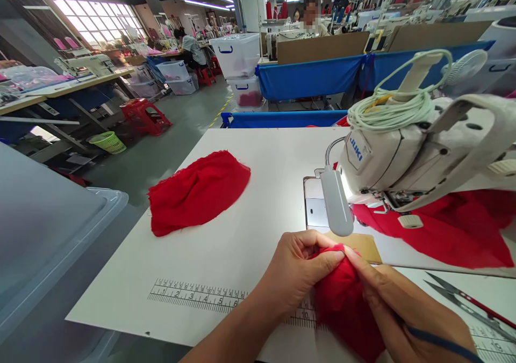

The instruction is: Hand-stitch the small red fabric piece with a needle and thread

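Pinches a crumpled piece of red fabric (342,304) by its far end in left hand (300,266) and right hand (415,304), over the near right of a smooth white tabletop (262,218). Has pointed metal scissors (489,313) at near right, a black printed ruler scale (193,297) at near left, a white sewing machine (387,161) farther right above red cloth (451,231), and a rough-edged red fabric panel (197,194) at far left.

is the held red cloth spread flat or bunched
Bunched: the left hand and right hand pinch the red cloth, creased below.
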Motion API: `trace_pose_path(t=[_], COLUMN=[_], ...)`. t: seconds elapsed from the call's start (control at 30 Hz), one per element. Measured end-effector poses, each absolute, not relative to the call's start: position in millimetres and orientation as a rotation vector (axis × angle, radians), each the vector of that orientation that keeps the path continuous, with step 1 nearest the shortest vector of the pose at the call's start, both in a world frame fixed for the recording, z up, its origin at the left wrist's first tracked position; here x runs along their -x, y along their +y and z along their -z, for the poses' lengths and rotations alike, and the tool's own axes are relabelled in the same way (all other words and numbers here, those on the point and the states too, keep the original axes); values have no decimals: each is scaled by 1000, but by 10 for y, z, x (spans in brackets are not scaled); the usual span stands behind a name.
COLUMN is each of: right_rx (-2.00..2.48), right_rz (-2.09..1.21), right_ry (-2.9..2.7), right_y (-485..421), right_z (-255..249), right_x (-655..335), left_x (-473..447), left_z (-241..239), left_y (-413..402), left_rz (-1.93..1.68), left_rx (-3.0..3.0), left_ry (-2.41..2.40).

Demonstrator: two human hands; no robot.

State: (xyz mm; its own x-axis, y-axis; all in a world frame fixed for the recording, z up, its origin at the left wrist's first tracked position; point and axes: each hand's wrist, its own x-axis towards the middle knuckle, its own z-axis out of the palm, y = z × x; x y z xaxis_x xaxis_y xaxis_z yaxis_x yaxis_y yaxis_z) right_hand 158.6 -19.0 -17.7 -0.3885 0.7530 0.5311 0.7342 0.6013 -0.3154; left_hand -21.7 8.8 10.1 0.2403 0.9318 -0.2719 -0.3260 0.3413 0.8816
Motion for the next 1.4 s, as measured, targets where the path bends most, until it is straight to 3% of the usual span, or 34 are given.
trace_pose_path(t=[1.17,1.4], right_rx=[1256,1188], right_rz=[22,-110], right_ry=[-2169,-2108], right_y=[-232,-227], right_z=[153,174], right_x=[-1499,-1538], left_x=[236,233], left_z=[-81,-120], left_y=[91,82], left_rz=[-1050,-976], left_rx=[-963,-759], left_ry=[1045,941])
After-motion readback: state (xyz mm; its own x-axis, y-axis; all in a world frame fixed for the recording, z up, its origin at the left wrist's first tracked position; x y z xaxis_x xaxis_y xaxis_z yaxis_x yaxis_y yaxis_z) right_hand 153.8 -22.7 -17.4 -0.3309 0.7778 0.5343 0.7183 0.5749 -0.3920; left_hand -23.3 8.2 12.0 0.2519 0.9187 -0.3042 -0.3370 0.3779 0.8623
